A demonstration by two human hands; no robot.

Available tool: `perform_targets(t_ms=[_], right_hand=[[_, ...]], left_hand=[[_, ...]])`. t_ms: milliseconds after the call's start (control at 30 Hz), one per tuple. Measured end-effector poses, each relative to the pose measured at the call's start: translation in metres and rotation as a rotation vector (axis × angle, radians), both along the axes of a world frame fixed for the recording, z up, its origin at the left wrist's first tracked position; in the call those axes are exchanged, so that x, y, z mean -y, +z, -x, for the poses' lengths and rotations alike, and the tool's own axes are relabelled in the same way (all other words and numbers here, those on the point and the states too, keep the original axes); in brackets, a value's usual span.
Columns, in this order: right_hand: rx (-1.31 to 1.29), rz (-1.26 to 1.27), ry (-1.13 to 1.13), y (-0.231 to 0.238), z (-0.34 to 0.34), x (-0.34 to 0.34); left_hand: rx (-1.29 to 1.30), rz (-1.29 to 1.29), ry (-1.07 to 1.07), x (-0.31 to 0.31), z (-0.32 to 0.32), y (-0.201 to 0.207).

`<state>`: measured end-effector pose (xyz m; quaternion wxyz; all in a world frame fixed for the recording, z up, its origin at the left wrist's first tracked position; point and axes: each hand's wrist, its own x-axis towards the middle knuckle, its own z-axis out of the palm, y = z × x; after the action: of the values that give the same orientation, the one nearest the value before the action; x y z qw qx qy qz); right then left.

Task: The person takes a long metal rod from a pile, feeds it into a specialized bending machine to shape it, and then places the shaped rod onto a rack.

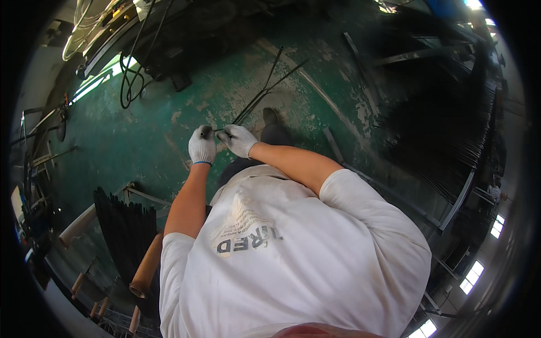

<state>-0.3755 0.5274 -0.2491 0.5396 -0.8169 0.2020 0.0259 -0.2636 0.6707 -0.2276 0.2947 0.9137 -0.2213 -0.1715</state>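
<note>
Both of my hands wear white knit gloves with dark-stained fingers, held close together in front of my waist. My left hand (202, 145) is closed in a fist, with a thin dark length showing in the narrow gap between the hands. Beside it, my right hand (238, 141) is closed too, its fingers pinched toward the left. Several long thin dark rods (260, 97) run from behind my right hand, away to the far right, and fan apart at their far ends. The gloves hide how the rods sit in my fingers.
A large stack of thin black rods (434, 121) lies in a metal frame (463, 198) at the right. Black strips (125, 225) and brown rolls (146, 267) are at the near left. Looped cables (131, 84) hang from machinery at the far left, over worn green floor (141, 146).
</note>
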Motion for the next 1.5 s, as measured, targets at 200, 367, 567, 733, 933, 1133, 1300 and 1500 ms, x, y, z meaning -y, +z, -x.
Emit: perform_targets(t_ms=[200,367,567,733,933,1133,1300,1500], right_hand=[[0.007,-0.004,0.327,-0.008,-0.004,0.014],[0.055,-0.055,0.552,-0.014,-0.016,0.041],[-0.056,-0.111,0.697,-0.002,-0.036,0.064],[-0.119,-0.126,0.743,-0.003,-0.040,0.068],[-0.119,-0.072,0.761,-0.002,-0.042,0.060],[-0.099,0.070,0.822,-0.019,-0.043,0.046],[-0.071,0.013,0.769,-0.030,-0.031,0.046],[-0.177,-0.043,0.809,-0.010,-0.030,0.045]], left_hand=[[-0.072,0.105,0.120,-0.002,0.009,-0.006],[-0.152,0.161,0.284,0.008,0.030,-0.009],[-0.265,0.286,0.536,0.024,0.040,-0.019],[-0.244,0.274,0.613,0.037,0.034,-0.015],[-0.248,0.321,0.621,0.032,0.036,-0.014],[-0.273,0.329,0.553,0.024,0.037,-0.019],[-0.263,0.302,0.578,0.025,0.051,-0.037],[-0.182,0.162,0.554,0.014,0.061,-0.028]])
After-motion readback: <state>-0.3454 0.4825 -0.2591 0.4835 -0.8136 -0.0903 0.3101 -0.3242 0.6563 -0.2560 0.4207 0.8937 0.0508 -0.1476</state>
